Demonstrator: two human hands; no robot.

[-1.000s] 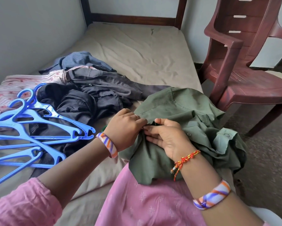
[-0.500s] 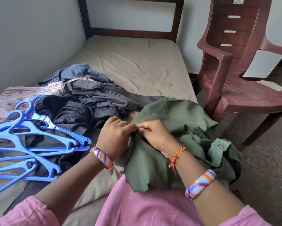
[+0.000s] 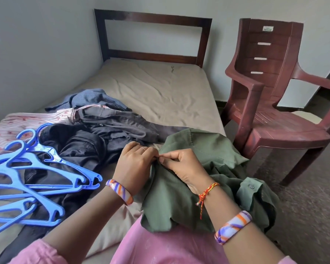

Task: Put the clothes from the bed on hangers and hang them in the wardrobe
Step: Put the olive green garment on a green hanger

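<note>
Left hand (image 3: 136, 164) and right hand (image 3: 181, 166) both pinch one fold of the crumpled olive-green cotton shirt (image 3: 198, 180) lying on the lap at the bed's (image 3: 160, 92) edge; likely fastening it: keep fabric taut before fetching a blue plastic hanger (image 3: 36, 168).

Far half of the bed (image 3: 160, 88) lies bare up to the headboard (image 3: 152, 35), giving open passage. Left near side is blocked by a heap of dark clothes (image 3: 95, 141) with blue hangers (image 3: 32, 168) lying over it. Wall closes the left. A maroon chair (image 3: 274, 103) stands just beside the bed's right edge.
</note>
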